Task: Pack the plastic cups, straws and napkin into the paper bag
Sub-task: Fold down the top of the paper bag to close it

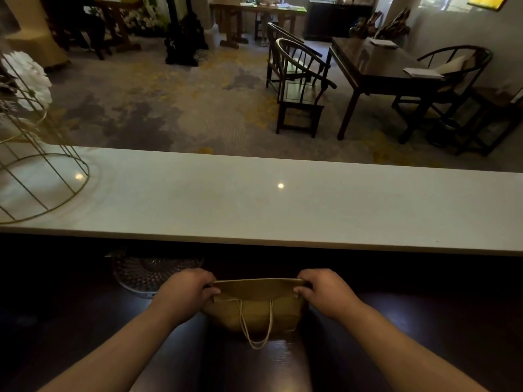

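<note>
Left hand (185,290) and right hand (325,288) pinch top corners of closed brown paper bag with white cord handles (254,309), on dark glossy tabletop (424,335). Cups, straws, napkin not in view. Advice: spread mouth evenly, square base before loading.

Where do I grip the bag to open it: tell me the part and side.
Grip the bag by its top rim, at both ends, one hand from each side, as the left hand and right hand do now. The mouth lies flat shut, so end grips should pull it apart.
</note>
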